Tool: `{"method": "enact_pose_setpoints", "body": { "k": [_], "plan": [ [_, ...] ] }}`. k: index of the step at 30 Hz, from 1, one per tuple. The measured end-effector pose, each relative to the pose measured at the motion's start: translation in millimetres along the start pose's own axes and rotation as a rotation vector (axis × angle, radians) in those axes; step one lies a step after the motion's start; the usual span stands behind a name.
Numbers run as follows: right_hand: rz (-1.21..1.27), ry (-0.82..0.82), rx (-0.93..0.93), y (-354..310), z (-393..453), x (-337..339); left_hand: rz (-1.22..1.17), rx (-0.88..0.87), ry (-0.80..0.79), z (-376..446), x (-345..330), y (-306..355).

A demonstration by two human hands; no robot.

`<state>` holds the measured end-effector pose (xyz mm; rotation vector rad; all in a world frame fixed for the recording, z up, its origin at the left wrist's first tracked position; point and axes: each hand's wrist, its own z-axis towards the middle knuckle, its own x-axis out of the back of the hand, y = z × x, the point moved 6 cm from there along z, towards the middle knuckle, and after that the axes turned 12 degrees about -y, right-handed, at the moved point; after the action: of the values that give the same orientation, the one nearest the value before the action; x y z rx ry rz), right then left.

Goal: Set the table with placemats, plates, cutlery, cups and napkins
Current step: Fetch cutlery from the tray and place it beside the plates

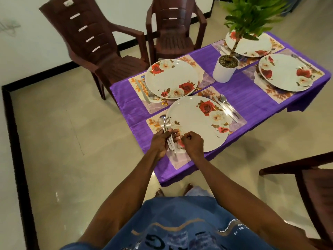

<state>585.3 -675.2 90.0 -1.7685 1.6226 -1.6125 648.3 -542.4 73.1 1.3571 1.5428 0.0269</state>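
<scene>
**Bunched forks over the near plate**

The left hand (pixel 160 141) grips several forks (pixel 166 129) together; the right hand (pixel 191 141) is curled, apparently pinching one. Pulled carelessly, the others could slip onto the near plate (pixel 198 123) or placemat (pixel 177 162).

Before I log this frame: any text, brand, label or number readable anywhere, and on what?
Blue shirt, large dark letters at the bottom edge: seen upside down and cut off, not readable.
Blue shirt, small white print on the right: digits that look like "13", the rest too small and blurred to read.
Brown chair, pale patch at the top of the backrest: blurred, unreadable.
Plates, placemats, white plant pot: no text seen.
</scene>
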Motion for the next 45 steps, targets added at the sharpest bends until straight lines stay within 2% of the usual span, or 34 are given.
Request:
{"method": "enact_pose_setpoints", "body": {
  "k": [4,9,12,18,22,26,30,35,42,45],
  "plan": [
    [0.166,0.093,-0.076,18.7,14.9,41.6,-0.008,0.079,-0.061,32.2,-41.7,-11.7],
    [0.297,0.176,-0.124,49.6,45.9,96.0,0.019,0.15,-0.037,76.6,-88.2,-32.5],
    [0.38,0.182,-0.148,68.4,68.8,133.6,0.092,0.133,0.007,110.0,-119.5,-49.2],
    [0.428,0.024,-0.169,118.4,137.9,226.0,0.102,0.16,0.004,188.5,-220.9,-94.6],
    [0.493,-0.171,-0.183,137.7,171.7,289.8,0.203,0.137,0.122,231.2,-282.0,-122.7],
    [0.568,-0.283,-0.179,149.9,199.9,337.9,0.223,0.082,0.219,263.8,-330.2,-137.6],
    [0.594,-0.301,-0.168,160.9,224.6,365.9,0.235,0.045,0.304,290.5,-354.5,-146.4],
    [0.664,-0.228,-0.259,175.7,262.4,389.9,0.222,0.067,0.325,334.5,-368.2,-151.3],
    [0.643,-0.302,-0.353,188.4,322.2,405.0,0.181,0.059,0.343,387.3,-376.9,-144.9],
    [0.595,-0.274,-0.356,193.4,342.6,411.7,0.188,0.033,0.347,401.8,-379.8,-142.3]
  ]
}}
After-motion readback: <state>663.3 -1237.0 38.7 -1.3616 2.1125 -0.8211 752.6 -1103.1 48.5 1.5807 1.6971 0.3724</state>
